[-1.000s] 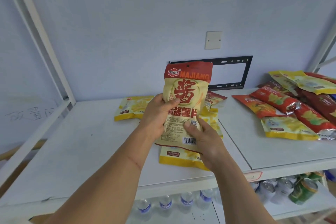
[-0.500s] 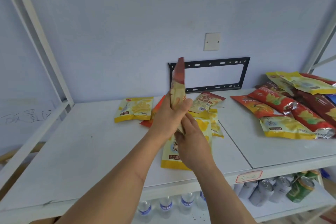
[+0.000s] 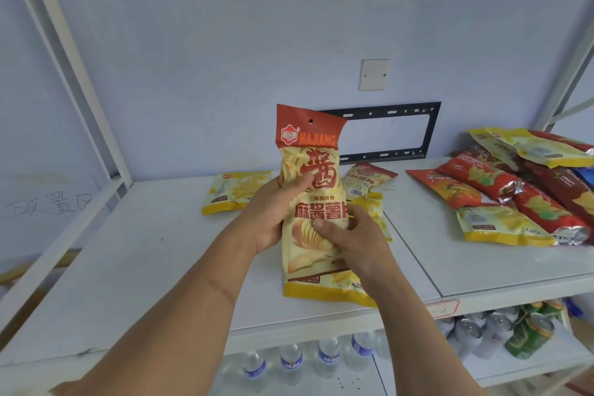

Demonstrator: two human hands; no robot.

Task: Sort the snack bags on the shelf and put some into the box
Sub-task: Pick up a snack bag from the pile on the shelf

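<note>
Pale blue wall rises behind a white metal shelf (image 3: 135,254), with a blank wall plate (image 3: 373,74) and an empty black mounting bracket (image 3: 430,132) fixed above its back edge. At the centre, a person holds a tall chip bag (image 3: 310,190) upright with its printed front facing the camera, red header at the top with the word MAJIANG, yellow body below; it seems to be held this way so the label can be read before deciding where it belongs. Left hand (image 3: 273,215) grips the bag's left edge at mid-height, thumb across the front and fingers curled behind. Right hand (image 3: 352,236) holds the lower right side, thumb pressed on the front, fingers wrapped around the edge. Directly below it, a yellow snack bag (image 3: 324,291) lies flat on the shelf near the front edge. Farther back lie another yellow bag (image 3: 236,191) and a cream bag with a red top (image 3: 366,182). On the right, red and yellow bags (image 3: 514,193) overlap in a loose pile, probably unsorted stock. No box appears in view. On the lower shelf stand water bottles (image 3: 291,363) and drink cans (image 3: 501,331).
</note>
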